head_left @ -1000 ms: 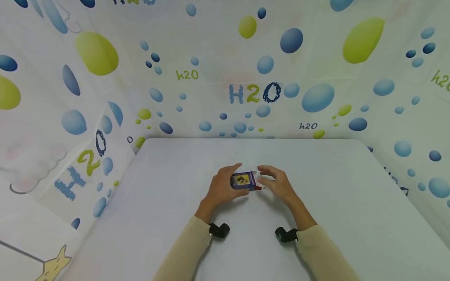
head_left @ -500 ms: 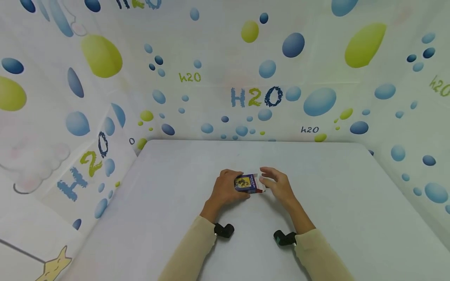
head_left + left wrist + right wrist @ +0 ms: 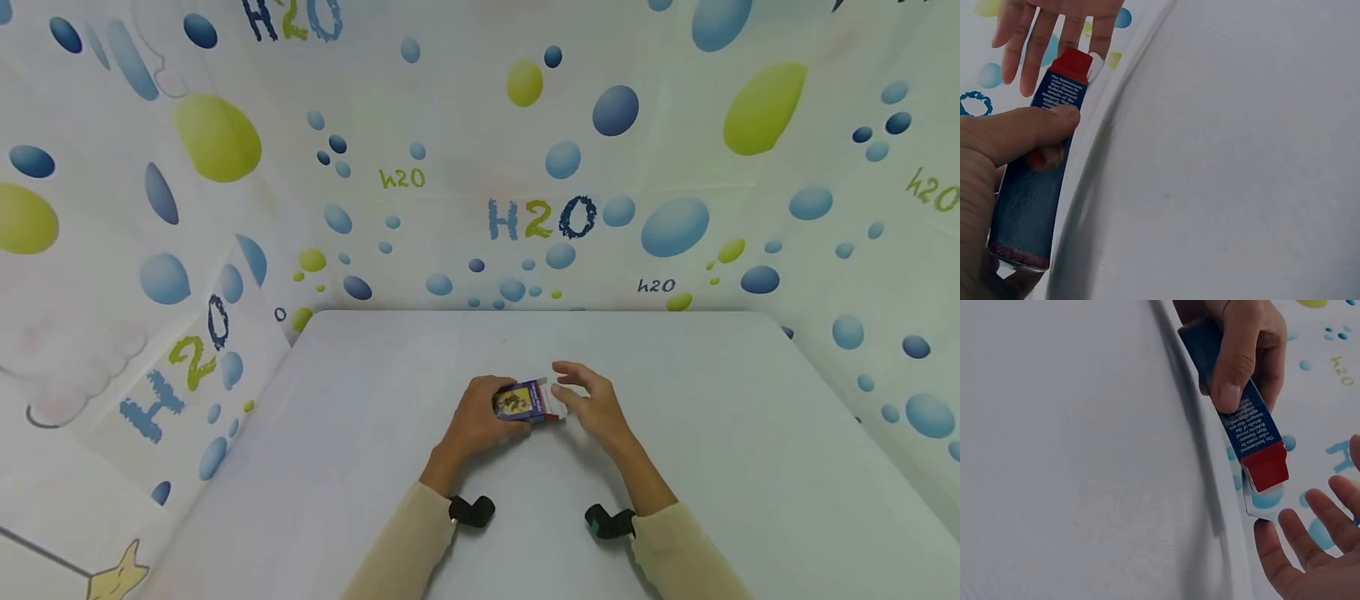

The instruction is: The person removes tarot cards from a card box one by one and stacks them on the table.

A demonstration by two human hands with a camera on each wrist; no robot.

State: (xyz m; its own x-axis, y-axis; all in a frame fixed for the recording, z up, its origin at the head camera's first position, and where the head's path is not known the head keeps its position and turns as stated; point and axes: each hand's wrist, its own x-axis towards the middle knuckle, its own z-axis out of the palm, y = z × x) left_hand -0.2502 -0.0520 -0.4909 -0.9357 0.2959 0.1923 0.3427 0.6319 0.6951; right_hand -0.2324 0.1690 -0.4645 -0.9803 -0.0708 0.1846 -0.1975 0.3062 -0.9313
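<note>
Over the table [image 3: 360, 467], left hand [image 3: 476, 417] grips the box [image 3: 517, 402], thumb across a narrow face, flap end toward the right hand [image 3: 597, 410]. Right grip's wide, fingers spread, one tip at the white flap [image 3: 556, 407]; can't tell if touching.

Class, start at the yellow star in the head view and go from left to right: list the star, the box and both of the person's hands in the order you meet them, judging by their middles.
Star → left hand → box → right hand.
</note>
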